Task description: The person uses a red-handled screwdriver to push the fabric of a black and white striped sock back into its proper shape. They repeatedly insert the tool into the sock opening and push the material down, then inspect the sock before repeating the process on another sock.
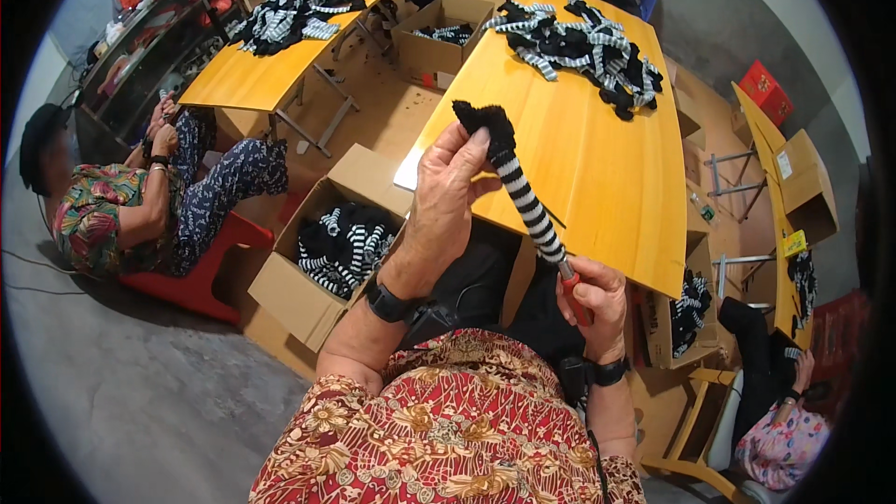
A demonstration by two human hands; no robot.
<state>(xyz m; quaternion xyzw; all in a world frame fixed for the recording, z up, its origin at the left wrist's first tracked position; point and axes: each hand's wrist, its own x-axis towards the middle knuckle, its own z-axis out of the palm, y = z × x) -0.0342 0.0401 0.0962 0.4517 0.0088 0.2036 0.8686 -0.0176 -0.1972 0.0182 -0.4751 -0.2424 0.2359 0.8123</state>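
In front of my chest a slim fabric tube with black and white stripes (527,201) slants down to the right. Its upper end is a fuzzy black piece (497,129), pinched between the thumb and fingers of my left hand (441,196). My right hand (602,303) is closed around the red handle of a tool (581,313). The tool's metal shaft meets the tube's lower end and appears to go inside it; its tip is hidden. The tube is stretched fairly straight between both hands, above the near edge of the yellow table (597,187).
More striped and black fabric pieces (588,47) lie heaped on my table's far half. Open cardboard boxes of them stand at my left (327,313) and right (658,350). Another heaped table (233,75) is at far left. Other people sit left, right and beyond the tables.
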